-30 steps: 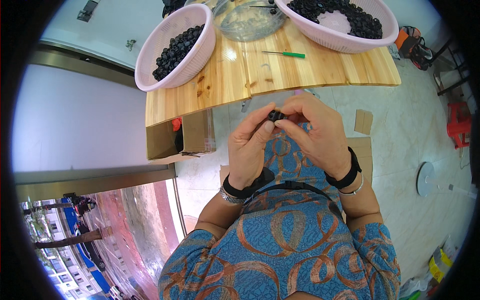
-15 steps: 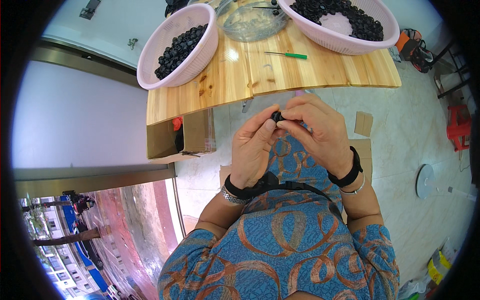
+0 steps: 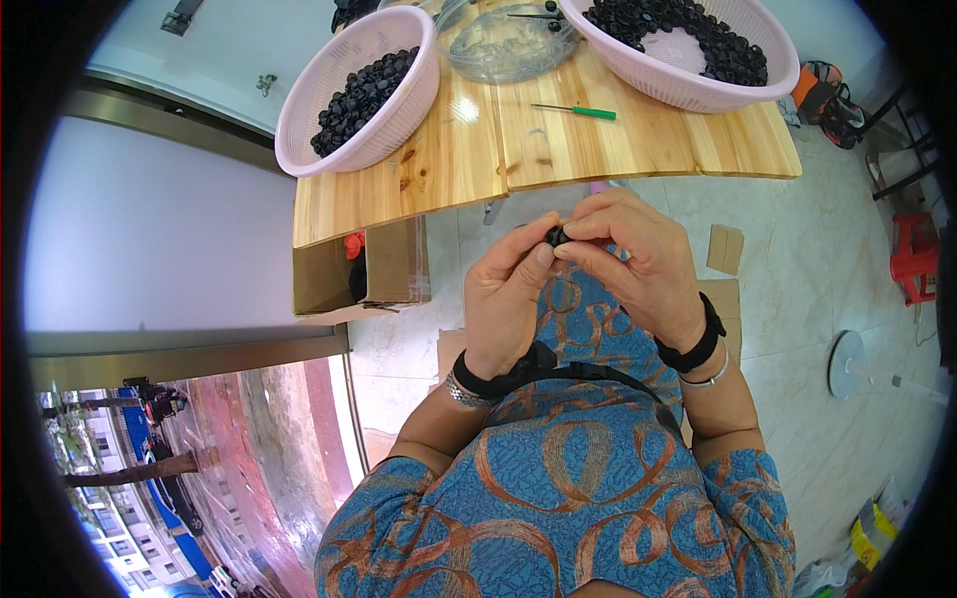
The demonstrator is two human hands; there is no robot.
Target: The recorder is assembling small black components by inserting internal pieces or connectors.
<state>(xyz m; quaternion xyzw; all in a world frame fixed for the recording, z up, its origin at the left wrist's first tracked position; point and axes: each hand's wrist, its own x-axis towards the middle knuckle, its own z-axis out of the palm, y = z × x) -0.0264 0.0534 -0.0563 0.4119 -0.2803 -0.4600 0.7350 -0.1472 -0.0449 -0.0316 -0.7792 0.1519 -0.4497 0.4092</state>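
Black small part (image 3: 554, 236) pinched between both hands just below the wooden counter (image 3: 558, 140) edge, left hand (image 3: 510, 294) fingertips closed on it, right hand (image 3: 628, 259) gripping it too, pink baskets (image 3: 299, 120) set above.

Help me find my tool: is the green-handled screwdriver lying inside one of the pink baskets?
No, the green-handled screwdriver lies on the bare wooden table, between the two pink baskets.
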